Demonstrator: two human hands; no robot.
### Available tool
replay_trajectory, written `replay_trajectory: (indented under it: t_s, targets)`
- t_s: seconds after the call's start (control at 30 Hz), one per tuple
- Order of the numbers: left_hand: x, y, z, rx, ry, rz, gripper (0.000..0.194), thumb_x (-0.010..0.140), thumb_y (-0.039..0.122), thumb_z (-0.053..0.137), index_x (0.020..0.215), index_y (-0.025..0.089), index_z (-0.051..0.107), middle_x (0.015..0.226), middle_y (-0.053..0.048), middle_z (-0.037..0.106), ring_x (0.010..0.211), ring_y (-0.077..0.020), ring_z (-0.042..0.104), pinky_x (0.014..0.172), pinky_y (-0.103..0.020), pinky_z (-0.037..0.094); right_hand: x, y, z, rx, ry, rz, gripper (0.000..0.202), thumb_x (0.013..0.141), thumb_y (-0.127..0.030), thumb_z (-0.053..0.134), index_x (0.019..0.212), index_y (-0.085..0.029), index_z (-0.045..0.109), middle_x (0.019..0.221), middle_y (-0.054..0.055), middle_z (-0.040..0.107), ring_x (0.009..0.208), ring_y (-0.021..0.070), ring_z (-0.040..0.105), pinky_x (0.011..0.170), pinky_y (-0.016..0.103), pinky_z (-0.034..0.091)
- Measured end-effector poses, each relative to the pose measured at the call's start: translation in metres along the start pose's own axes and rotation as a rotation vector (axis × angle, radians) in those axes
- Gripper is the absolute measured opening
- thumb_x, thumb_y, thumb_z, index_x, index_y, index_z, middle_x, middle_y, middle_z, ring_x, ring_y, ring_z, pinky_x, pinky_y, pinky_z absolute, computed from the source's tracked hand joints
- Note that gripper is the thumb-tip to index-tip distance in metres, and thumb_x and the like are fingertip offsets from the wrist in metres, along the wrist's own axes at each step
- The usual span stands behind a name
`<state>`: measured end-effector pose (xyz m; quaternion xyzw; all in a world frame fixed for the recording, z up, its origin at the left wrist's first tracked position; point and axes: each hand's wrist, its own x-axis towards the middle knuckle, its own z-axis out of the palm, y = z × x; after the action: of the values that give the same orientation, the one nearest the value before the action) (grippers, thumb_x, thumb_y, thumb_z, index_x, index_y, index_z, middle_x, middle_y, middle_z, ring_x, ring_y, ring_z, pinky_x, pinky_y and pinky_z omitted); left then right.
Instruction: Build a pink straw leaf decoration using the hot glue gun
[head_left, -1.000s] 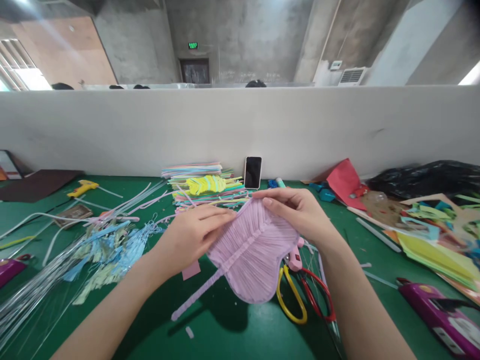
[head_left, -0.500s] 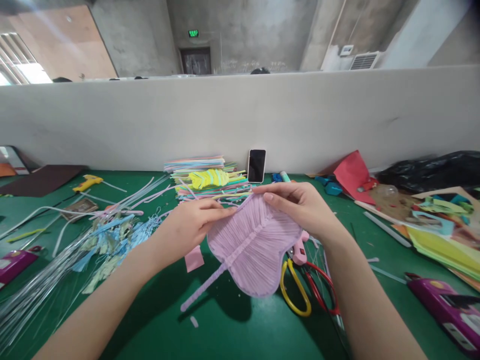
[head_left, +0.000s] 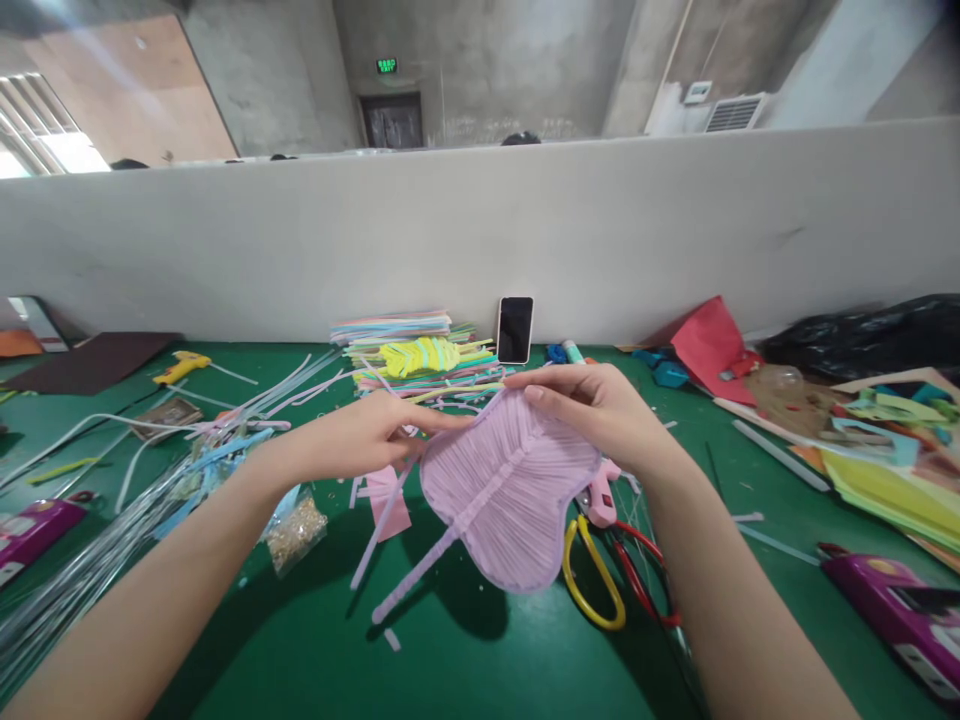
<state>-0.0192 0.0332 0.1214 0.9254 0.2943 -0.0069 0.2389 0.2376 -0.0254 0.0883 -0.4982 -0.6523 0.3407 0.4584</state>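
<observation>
A pale purple leaf-shaped fan [head_left: 517,500] with ribbed folds and a wrapped stem hangs tilted above the green table, its stem pointing to the lower left. My right hand [head_left: 581,400] pinches its top edge between thumb and fingers. At the upper left edge of the fan, my left hand [head_left: 367,435] reaches with an extended index finger touching the rim; its other fingers are curled and partly hidden. A thin purple strip [head_left: 382,530] slants down beneath my left hand, beside a pink paper square [head_left: 390,505].
Yellow-handled scissors [head_left: 592,580] and a pink glue gun [head_left: 602,497] lie right of the fan. Bundled strips [head_left: 390,327] and an upright phone [head_left: 515,330] stand behind. A bag of beads [head_left: 298,533] is at left, a purple tool [head_left: 892,610] at right.
My left wrist and forearm have swung upward and left, uncovering the bead bag and the thin purple strip. The fan has barely moved, still in my right hand.
</observation>
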Motion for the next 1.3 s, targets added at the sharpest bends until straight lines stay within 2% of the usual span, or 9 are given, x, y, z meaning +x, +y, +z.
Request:
replay_trajectory:
  t_s: [0.17, 0.3, 0.47, 0.6, 0.87, 0.93, 1.0, 1.13, 1.3]
  targets:
    - [0.002, 0.005, 0.005, -0.197, 0.061, -0.073, 0.055, 0.077, 0.007, 0.044, 0.124, 0.028, 0.065, 0.104, 0.0, 0.073, 0.082, -0.0142, 0.066, 0.066, -0.02, 0.05, -0.002, -0.004, 0.003, -0.032, 0.001, -0.021, 0.023, 0.086, -0.034, 0.061, 0.099, -0.023, 0.076, 0.09, 0.003, 0.075, 0.073, 0.0136, 0.063, 0.059, 0.024, 0.044]
    - [-0.008, 0.002, 0.006, -0.328, 0.179, -0.222, 0.045, 0.084, 0.018, 0.047, 0.125, 0.026, 0.063, 0.125, -0.004, 0.067, 0.102, -0.0194, 0.066, 0.066, -0.021, 0.055, -0.003, -0.006, 0.0, -0.05, 0.025, -0.015, 0.023, 0.085, -0.036, 0.062, 0.099, -0.024, 0.077, 0.089, 0.003, 0.075, 0.075, 0.0148, 0.063, 0.06, 0.025, 0.045]
    - [-0.035, -0.016, 0.009, -0.381, 0.098, -0.294, 0.035, 0.087, 0.045, 0.056, 0.111, 0.025, 0.07, 0.098, -0.004, 0.075, 0.072, -0.0164, 0.071, 0.059, -0.023, 0.057, -0.004, 0.001, -0.007, 0.034, 0.08, 0.031, 0.03, 0.082, -0.043, 0.067, 0.104, -0.025, 0.076, 0.091, 0.004, 0.074, 0.072, 0.015, 0.062, 0.057, 0.026, 0.043]
    - [-0.054, -0.024, 0.017, -0.452, 0.016, -0.301, 0.027, 0.083, 0.044, 0.062, 0.098, 0.023, 0.073, 0.075, -0.001, 0.073, 0.068, -0.0167, 0.071, 0.058, -0.022, 0.056, -0.003, 0.007, -0.01, 0.074, 0.11, 0.07, 0.036, 0.079, -0.045, 0.069, 0.109, -0.026, 0.074, 0.086, 0.004, 0.074, 0.067, 0.0144, 0.06, 0.053, 0.026, 0.042]
    - [-0.058, -0.006, 0.034, -0.613, 0.033, -0.25, 0.018, 0.088, 0.038, 0.059, 0.09, 0.021, 0.064, 0.073, 0.001, 0.069, 0.063, -0.012, 0.067, 0.056, -0.019, 0.054, -0.003, 0.004, -0.007, 0.048, 0.1, 0.062, 0.026, 0.08, -0.043, 0.069, 0.1, -0.028, 0.077, 0.091, 0.003, 0.074, 0.074, 0.0153, 0.062, 0.056, 0.025, 0.043]
    - [-0.058, -0.006, 0.041, -0.504, 0.153, -0.17, 0.02, 0.091, 0.034, 0.055, 0.108, 0.025, 0.059, 0.086, 0.0, 0.07, 0.072, -0.0129, 0.068, 0.059, -0.02, 0.055, -0.003, 0.004, -0.007, 0.057, 0.09, 0.067, 0.026, 0.08, -0.043, 0.069, 0.1, -0.028, 0.077, 0.092, 0.003, 0.075, 0.076, 0.0159, 0.064, 0.058, 0.026, 0.045]
    - [-0.06, -0.011, 0.049, -0.197, 0.323, -0.021, 0.033, 0.094, 0.024, 0.048, 0.125, 0.032, 0.053, 0.107, -0.002, 0.068, 0.087, -0.0139, 0.067, 0.068, -0.022, 0.054, -0.003, 0.006, -0.008, 0.077, 0.09, 0.071, 0.027, 0.079, -0.043, 0.07, 0.1, -0.027, 0.077, 0.095, 0.004, 0.075, 0.078, 0.0163, 0.064, 0.06, 0.026, 0.046]
    - [-0.067, -0.02, 0.06, 0.444, 0.504, 0.26, 0.046, 0.094, 0.01, 0.038, 0.126, 0.038, 0.058, 0.117, -0.003, 0.066, 0.098, -0.0174, 0.064, 0.075, -0.025, 0.049, -0.002, 0.011, -0.01, 0.149, 0.063, 0.116, 0.028, 0.077, -0.043, 0.072, 0.099, -0.026, 0.077, 0.097, 0.004, 0.075, 0.077, 0.0164, 0.065, 0.06, 0.026, 0.048]
    - [-0.063, -0.015, 0.058, 0.402, 0.481, 0.263, 0.021, 0.095, 0.026, 0.05, 0.105, 0.029, 0.068, 0.101, -0.001, 0.07, 0.085, -0.0143, 0.065, 0.074, -0.022, 0.048, 0.004, 0.021, -0.01, 0.202, -0.024, 0.21, 0.028, 0.074, -0.042, 0.074, 0.095, -0.023, 0.078, 0.091, 0.005, 0.075, 0.068, 0.0143, 0.063, 0.054, 0.025, 0.044]
